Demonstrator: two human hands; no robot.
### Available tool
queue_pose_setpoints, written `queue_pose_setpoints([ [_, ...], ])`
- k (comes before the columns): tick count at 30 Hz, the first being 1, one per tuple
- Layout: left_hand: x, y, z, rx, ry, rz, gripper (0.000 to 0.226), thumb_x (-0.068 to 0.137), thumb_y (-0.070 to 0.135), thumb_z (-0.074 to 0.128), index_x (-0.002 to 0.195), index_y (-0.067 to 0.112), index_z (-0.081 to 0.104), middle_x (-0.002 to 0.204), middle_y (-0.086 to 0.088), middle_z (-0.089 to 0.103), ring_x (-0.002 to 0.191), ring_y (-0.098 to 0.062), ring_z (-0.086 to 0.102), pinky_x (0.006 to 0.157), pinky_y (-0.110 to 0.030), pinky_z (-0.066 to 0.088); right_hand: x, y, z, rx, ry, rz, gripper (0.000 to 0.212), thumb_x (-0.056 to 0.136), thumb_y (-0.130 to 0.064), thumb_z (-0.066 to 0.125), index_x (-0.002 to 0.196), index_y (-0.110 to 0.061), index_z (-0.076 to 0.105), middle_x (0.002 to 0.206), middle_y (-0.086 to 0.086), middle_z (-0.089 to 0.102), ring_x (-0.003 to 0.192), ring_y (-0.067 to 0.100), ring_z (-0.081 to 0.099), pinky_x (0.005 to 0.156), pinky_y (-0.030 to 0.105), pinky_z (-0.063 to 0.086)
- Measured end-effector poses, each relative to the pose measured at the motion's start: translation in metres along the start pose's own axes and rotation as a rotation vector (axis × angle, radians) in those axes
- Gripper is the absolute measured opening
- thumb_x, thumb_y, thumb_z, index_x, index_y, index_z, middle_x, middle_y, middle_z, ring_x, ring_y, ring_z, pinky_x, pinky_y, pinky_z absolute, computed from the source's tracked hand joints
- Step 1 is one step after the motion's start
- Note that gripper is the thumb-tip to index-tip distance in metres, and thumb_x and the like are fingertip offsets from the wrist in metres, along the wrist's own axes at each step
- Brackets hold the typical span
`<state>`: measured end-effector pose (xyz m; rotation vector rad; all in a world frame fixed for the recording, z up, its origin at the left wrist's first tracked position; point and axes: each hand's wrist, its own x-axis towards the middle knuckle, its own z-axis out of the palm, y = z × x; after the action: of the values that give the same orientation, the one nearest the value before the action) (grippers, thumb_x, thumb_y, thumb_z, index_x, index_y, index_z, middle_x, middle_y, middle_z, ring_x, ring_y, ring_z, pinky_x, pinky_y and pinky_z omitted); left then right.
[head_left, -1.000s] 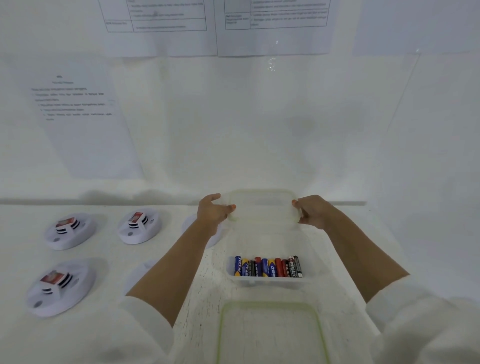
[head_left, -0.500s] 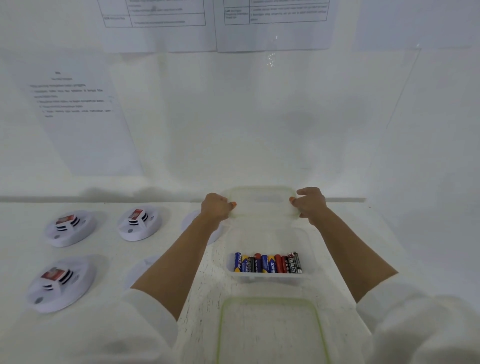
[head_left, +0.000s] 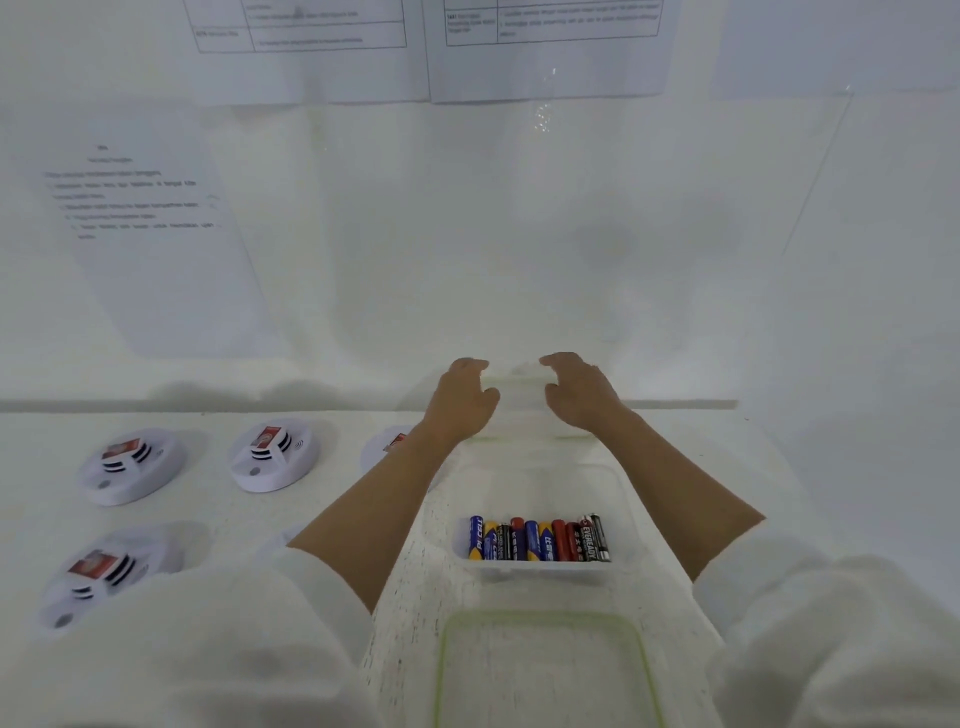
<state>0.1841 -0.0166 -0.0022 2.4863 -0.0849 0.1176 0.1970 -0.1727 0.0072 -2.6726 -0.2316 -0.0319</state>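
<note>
A clear plastic box (head_left: 517, 415) with a faint green rim stands at the back of the table against the wall. My left hand (head_left: 462, 400) and my right hand (head_left: 576, 395) are on its far top edge, close together, with the fingers curled over the plastic. Just in front of it sits a clear tub (head_left: 540, 483) holding a row of several batteries (head_left: 540, 540) in blue, yellow, red and black. Both forearms pass along either side of the tub.
A green-rimmed clear lid (head_left: 545, 670) lies nearest to me. Three white smoke detectors (head_left: 132, 465) (head_left: 272, 457) (head_left: 104, 577) sit on the left, and another (head_left: 389, 444) is half hidden behind my left arm. Printed sheets hang on the white wall.
Both hands slid from the clear box's outer corners inward and farther back, ending close together on its far edge. The battery tub and lid have stayed put.
</note>
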Motion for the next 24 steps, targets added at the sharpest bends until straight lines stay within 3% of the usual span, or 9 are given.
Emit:
queue_pose_setpoints([
  [4,0.010,-0.004,0.012,0.165,-0.098,0.069,0.049,0.099,0.024,0.037,0.144,0.009,0.028,0.153,-0.011,0.023,0.142,-0.022,0.018,0.116,-0.033,0.012,0.014,0.003,0.016,-0.116,-0.073,-0.095,0.043,0.099,-0.027,0.029,0.140,-0.016,0.034,0.148,0.003,0.034,0.139,0.018,0.027,0.116,0.037,0.007],
  [6,0.012,-0.008,0.017,0.179,-0.104,0.074,0.048,0.099,0.029,0.033,0.144,0.010,0.029,0.152,-0.009,0.027,0.141,-0.024,0.021,0.116,-0.036,0.013,0.017,0.006,0.021,-0.151,-0.081,-0.097,0.044,0.099,-0.032,0.027,0.139,-0.017,0.035,0.145,0.007,0.038,0.136,0.022,0.031,0.115,0.038,0.012],
  [10,0.012,-0.007,0.019,0.168,-0.072,0.095,0.044,0.101,0.025,0.030,0.140,0.006,0.032,0.146,-0.009,0.034,0.134,-0.022,0.028,0.108,-0.028,0.013,0.020,0.006,0.027,-0.210,-0.041,-0.087,0.043,0.098,-0.034,0.027,0.136,-0.016,0.037,0.139,0.012,0.043,0.128,0.029,0.038,0.108,0.039,0.024],
  [15,0.018,-0.006,0.022,0.278,-0.034,0.067,0.044,0.098,0.036,0.033,0.135,0.013,0.039,0.138,-0.010,0.041,0.127,-0.027,0.036,0.102,-0.041,0.031,0.023,0.002,0.029,-0.273,-0.029,-0.064,0.043,0.098,-0.035,0.025,0.133,-0.014,0.038,0.134,0.014,0.046,0.124,0.031,0.040,0.103,0.041,0.027],
  [19,0.020,-0.014,0.024,0.188,-0.055,0.090,0.044,0.100,0.031,0.021,0.136,0.011,0.039,0.143,-0.014,0.033,0.123,-0.032,0.037,0.102,-0.041,0.028,0.025,0.005,0.031,-0.284,-0.038,-0.070,0.043,0.098,-0.035,0.026,0.132,-0.014,0.039,0.133,0.013,0.048,0.123,0.031,0.041,0.102,0.040,0.027],
  [21,0.015,-0.012,0.022,0.214,-0.024,0.057,0.056,0.096,0.042,0.013,0.137,0.013,0.037,0.142,-0.014,0.035,0.124,-0.032,0.036,0.104,-0.040,0.026,0.023,0.006,0.030,-0.207,0.006,-0.102,0.041,0.097,-0.035,0.032,0.133,-0.016,0.041,0.134,0.011,0.048,0.124,0.029,0.043,0.103,0.038,0.028],
  [24,0.011,-0.006,0.020,0.322,0.179,0.190,0.041,0.098,0.036,0.036,0.132,0.016,0.044,0.137,-0.009,0.042,0.123,-0.029,0.040,0.103,-0.037,0.031,0.014,0.006,0.019,-0.062,0.221,-0.182,0.036,0.092,-0.031,0.047,0.125,-0.018,0.052,0.130,0.004,0.052,0.119,0.022,0.050,0.103,0.034,0.031],
])
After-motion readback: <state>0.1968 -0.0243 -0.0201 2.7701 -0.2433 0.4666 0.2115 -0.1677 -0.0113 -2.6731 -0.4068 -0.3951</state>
